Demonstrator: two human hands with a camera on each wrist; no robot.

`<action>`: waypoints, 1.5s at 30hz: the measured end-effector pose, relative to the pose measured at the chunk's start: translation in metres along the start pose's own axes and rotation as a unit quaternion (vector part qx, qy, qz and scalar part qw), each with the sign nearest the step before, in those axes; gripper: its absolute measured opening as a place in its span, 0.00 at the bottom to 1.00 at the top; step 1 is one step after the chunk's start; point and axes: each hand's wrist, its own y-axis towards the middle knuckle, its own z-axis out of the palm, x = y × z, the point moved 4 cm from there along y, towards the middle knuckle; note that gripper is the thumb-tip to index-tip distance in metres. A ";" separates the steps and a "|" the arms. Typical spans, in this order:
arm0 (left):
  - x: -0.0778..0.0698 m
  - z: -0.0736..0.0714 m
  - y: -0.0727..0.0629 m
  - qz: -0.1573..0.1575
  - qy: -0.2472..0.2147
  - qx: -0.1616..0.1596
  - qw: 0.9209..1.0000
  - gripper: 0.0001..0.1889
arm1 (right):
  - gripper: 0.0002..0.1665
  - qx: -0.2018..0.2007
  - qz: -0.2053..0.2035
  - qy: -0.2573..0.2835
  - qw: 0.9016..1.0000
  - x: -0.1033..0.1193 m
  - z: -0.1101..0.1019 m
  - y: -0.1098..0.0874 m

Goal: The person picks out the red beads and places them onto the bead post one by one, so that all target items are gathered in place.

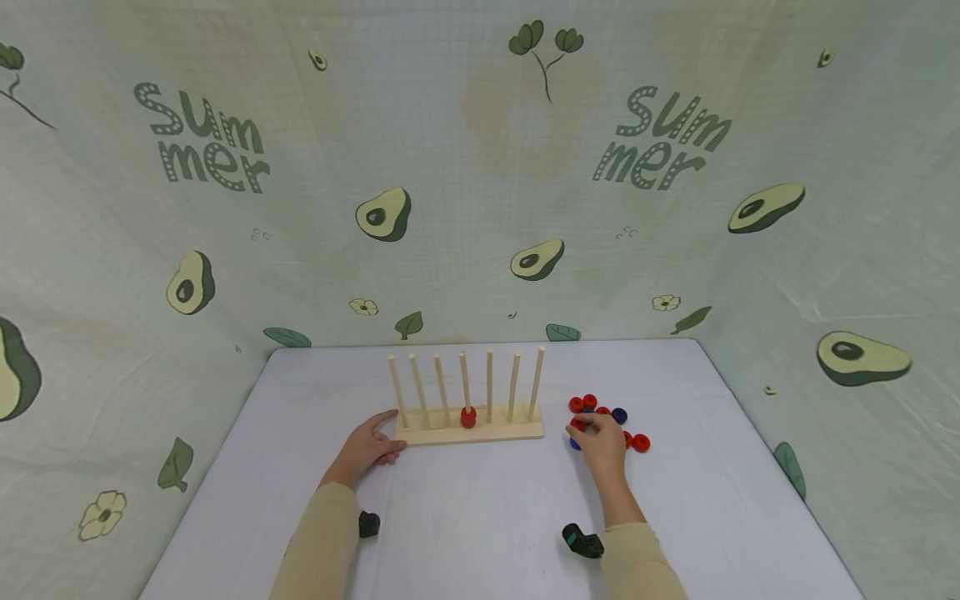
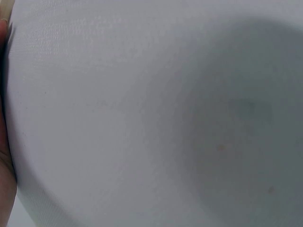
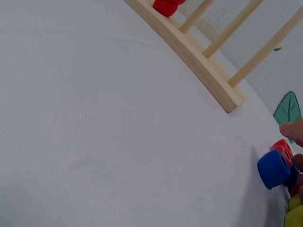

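A wooden peg rack (image 1: pixel 468 432) with several upright pegs stands on the table; red beads (image 1: pixel 468 417) are stacked on its middle peg. My left hand (image 1: pixel 365 448) holds the rack's left end, thumb at the front edge and index finger towards the back. To the right of the rack, my right hand (image 1: pixel 604 446) is over a cluster of loose beads, pinching a red bead (image 1: pixel 577 424) at its fingertips. A blue bead (image 3: pixel 273 169) sits close by the fingers in the right wrist view, partly covering other beads. Only a strip of the left hand shows in the left wrist view.
More loose beads lie around the right hand, among them a red bead (image 1: pixel 641 443) and a dark blue bead (image 1: pixel 618 416). Yellow beads (image 3: pixel 294 218) show at the right wrist view's edge. A printed cloth (image 1: pixel 465 167) hangs behind the white table (image 1: pixel 480 517).
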 end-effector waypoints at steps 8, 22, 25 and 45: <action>0.003 0.000 0.003 0.001 -0.010 0.006 1.000 0.39 | 0.15 -0.025 0.009 -0.014 1.000 -0.001 0.002 0.001; 0.002 0.000 0.003 0.010 -0.004 0.008 1.000 0.39 | 0.12 -0.061 0.014 -0.039 0.997 -0.002 0.007 0.006; 0.002 -0.001 0.003 0.009 -0.004 0.007 1.000 0.39 | 0.12 -0.065 0.012 -0.039 0.997 -0.003 0.008 0.007; 0.001 -0.001 0.003 0.001 0.008 0.012 1.000 0.39 | 0.10 -0.039 0.039 -0.028 0.998 0.001 0.004 0.008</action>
